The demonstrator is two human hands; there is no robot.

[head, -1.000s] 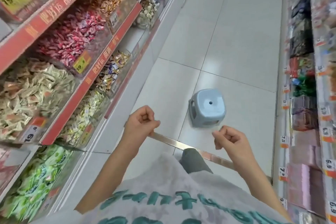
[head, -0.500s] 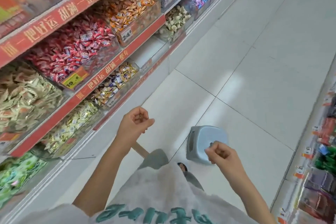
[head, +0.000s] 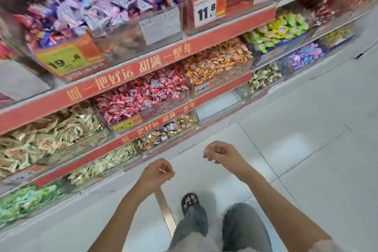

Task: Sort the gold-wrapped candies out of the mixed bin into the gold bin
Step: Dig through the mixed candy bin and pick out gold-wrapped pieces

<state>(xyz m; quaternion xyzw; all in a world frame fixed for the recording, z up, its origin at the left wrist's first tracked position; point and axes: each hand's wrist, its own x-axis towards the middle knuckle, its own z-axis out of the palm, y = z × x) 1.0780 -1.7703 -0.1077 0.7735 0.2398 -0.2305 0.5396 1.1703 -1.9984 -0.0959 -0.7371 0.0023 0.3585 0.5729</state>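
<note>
Shop aisle, pale tiled floor (head: pixel 306 129) with grey grout lines and a metal strip (head: pixel 166 214) set into it under the person. Candy shelving (head: pixel 131 71) ran along the left, red edge strips with gold lettering, clear-fronted bins on each tier. Mixed bin (head: pixel 166 131) sat on the low tier: gold, blue and white wrappers together, just ahead of the hands. Pale gold bin (head: pixel 104 162) was next to it on the left, same tier. Above them: red candies (head: pixel 143 94), orange candies (head: pixel 216 59), cream packets (head: pixel 45 135). Price tag (head: pixel 205 10) on the upper tier read 11.8. Left hand (head: pixel 156 174) was curled into a loose fist, something small and pale at the fingers, couldn't tell what. Right hand (head: pixel 219 152) also fisted; can't tell if it held anything. Both hung over the floor, clear of the bins. Frame motion-blurred toward the top
</note>
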